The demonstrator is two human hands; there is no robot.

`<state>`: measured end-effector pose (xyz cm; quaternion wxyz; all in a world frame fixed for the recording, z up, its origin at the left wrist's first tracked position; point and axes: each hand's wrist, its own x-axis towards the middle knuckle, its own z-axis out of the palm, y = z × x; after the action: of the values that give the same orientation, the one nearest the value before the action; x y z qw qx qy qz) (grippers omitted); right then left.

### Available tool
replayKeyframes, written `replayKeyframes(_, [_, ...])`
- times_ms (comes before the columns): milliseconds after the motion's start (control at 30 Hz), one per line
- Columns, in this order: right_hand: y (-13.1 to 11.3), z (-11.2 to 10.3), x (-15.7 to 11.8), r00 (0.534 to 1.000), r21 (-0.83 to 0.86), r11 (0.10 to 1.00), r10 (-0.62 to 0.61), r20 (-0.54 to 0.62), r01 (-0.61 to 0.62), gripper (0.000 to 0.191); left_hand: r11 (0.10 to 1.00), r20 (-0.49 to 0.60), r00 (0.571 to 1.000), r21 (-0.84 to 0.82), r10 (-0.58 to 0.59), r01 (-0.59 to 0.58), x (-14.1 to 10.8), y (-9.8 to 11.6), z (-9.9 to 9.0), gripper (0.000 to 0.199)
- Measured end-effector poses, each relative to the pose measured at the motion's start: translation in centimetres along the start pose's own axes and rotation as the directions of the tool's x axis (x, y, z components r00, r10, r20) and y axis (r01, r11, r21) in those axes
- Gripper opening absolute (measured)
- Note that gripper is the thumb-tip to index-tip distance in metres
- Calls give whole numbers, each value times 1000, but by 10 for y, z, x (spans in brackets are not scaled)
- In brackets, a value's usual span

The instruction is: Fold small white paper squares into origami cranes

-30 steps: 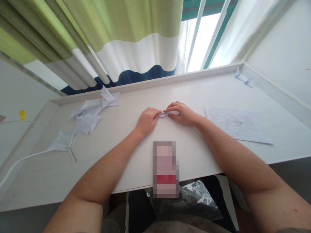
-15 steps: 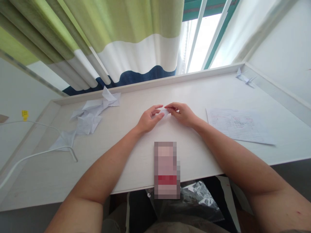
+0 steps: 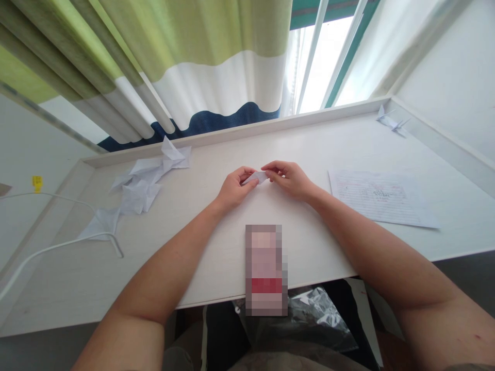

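Observation:
Between my hands is a small folded piece of white paper (image 3: pixel 260 178), held a little above the white desk (image 3: pixel 232 247). My left hand (image 3: pixel 236 188) is closed on its left end, with the thumb along the near side and the fingers behind. The fingertips of my right hand (image 3: pixel 285 178) pinch the paper's right end. Its finer folds are too small to make out. To the right of my right hand lies a sheet of lined paper (image 3: pixel 379 198) with writing on it.
Several folded white papers (image 3: pixel 141 193) lie at the desk's left side. Small folded paper shapes (image 3: pixel 391 123) stand in the far right corner. A white bent tube (image 3: pixel 58 243) crosses the left side. A blurred-out rectangle (image 3: pixel 266 263) overlaps the near edge, with clear plastic (image 3: pixel 323 312) below.
My left fingers have closed in on the folded paper, and more of it shows between my hands. My right hand has stayed nearly in place.

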<state>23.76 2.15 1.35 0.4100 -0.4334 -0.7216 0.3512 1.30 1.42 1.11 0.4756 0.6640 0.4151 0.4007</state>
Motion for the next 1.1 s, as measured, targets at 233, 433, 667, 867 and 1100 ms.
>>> replayKeyframes(233, [-9,0,-1,999,9,1000,11,47,-11,23,998,-11,1000,-55,-13,12,1,-1,-2,31])
replayKeyframes(433, [-9,-1,-2,999,-2,1000,21,47,-21,22,1000,-26,1000,-16,-3,3,1,-2,-1,30])
replayKeyframes(667, [-10,1,-4,992,-48,991,-122,17,123,16,965,-167,972,232,165,-123,-5,2,5,12])
replayKeyframes(867, [-19,-3,-7,951,-159,944,-302,-61,289,17,799,-220,857,522,465,-299,-15,11,13,12])
replayKeyframes(1100, [-22,-3,-9,924,-246,906,-374,-82,345,18,658,-163,776,651,609,-380,-16,16,10,15])
